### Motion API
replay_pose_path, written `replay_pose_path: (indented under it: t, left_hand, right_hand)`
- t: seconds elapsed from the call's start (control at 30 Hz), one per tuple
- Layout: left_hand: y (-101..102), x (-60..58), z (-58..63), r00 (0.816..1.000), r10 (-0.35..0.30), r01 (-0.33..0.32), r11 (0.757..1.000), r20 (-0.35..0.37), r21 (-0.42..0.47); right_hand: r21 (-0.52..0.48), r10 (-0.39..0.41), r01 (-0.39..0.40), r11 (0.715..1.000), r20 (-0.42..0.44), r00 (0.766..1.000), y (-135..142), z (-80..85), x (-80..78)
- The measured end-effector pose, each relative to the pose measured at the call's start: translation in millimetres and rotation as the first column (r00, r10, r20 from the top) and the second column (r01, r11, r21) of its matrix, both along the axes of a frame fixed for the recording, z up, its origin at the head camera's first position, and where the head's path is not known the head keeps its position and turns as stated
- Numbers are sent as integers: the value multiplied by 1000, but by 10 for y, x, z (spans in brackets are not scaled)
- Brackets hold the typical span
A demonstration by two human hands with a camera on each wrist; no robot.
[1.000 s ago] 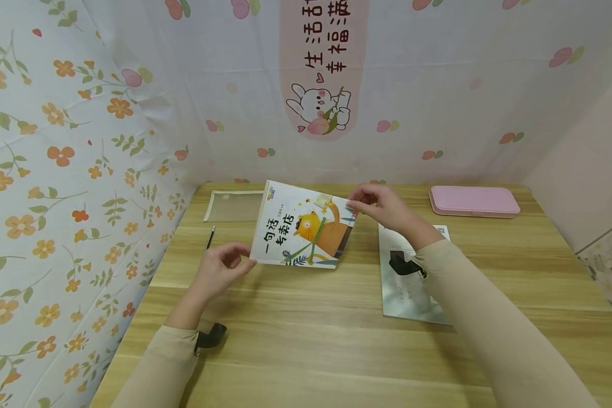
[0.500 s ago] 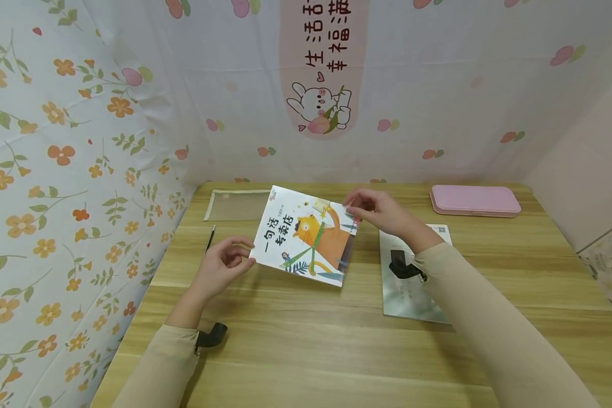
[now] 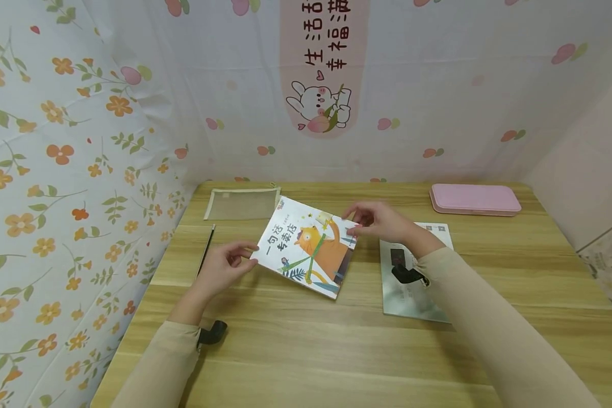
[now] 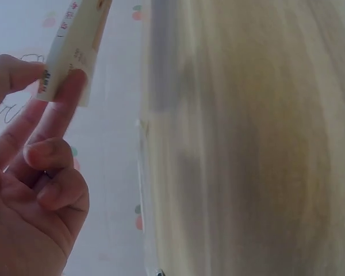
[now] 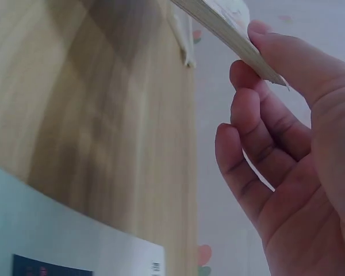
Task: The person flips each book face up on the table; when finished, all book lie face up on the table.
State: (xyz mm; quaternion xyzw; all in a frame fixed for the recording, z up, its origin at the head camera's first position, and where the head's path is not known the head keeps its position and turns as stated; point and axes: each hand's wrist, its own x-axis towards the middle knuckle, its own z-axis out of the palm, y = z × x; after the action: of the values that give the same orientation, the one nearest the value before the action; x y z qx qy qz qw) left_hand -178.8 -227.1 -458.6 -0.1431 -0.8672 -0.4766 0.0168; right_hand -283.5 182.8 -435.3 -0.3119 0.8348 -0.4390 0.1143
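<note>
While my bare left hand (image 3: 223, 266) and bare right hand (image 3: 380, 222) pinch the white, square paper cat book (image 3: 307, 246) above the yellowish wooden table (image 3: 296, 351), I should grip both sides evenly so it won't slip.

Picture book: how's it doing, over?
Left hand and right hand pinching opposite edges. Picture book over table, cover up. Nothing seen in the way.

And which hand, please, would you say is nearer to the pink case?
Right: the right hand is left of the pink case; the left hand is farther left, across the book.
</note>
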Motion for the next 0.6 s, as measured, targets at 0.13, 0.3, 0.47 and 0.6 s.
replay_pose_path:
  t: [0.13,0.3,0.47,0.6]
  left_hand:
    - [17,-12,-6,1000,11,-13,996,-17,-91]
    - [21,-29,-36,1000,31,-30,980,0,-194]
    - [24,-62,-61,998,38,-22,958,51,-287]
    - [24,-81,-85,995,43,-12,946,88,-323]
  right_hand:
    - [36,19,-19,999,-2,1000,-8,-59,35]
    - [97,44,-43,994,0,999,-16,-138,50]
    - [183,60,-65,981,33,998,-25,-197,70]
    - [191,80,-89,977,58,995,-25,-240,74]
